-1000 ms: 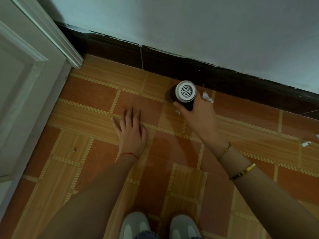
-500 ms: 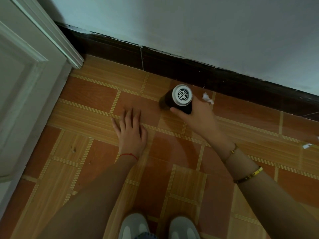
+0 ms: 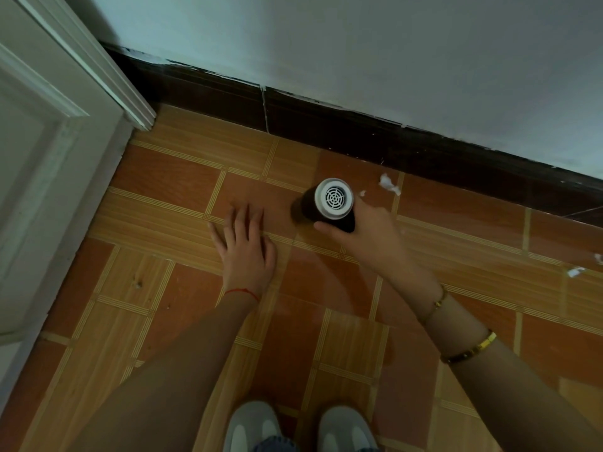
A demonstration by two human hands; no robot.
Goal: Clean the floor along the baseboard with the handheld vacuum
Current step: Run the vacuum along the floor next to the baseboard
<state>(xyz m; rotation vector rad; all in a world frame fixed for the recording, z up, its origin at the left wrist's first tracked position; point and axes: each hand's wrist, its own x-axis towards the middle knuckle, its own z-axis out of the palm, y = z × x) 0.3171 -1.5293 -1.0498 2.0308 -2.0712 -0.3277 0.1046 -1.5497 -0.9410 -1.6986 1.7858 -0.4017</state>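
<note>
Black handheld vacuum (image 3: 329, 207) in right hand's (image 3: 368, 236) closed grip; left hand (image 3: 246, 252) flat, empty.

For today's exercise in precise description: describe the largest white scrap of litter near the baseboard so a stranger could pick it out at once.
Start at the dark baseboard under the pale wall. On the tiled floor just in front of it, right of the handheld vacuum in the right hand, lies a crumpled white scrap. It is bigger than the fleck beside the vacuum and nearer the baseboard than the bits far right.
</note>
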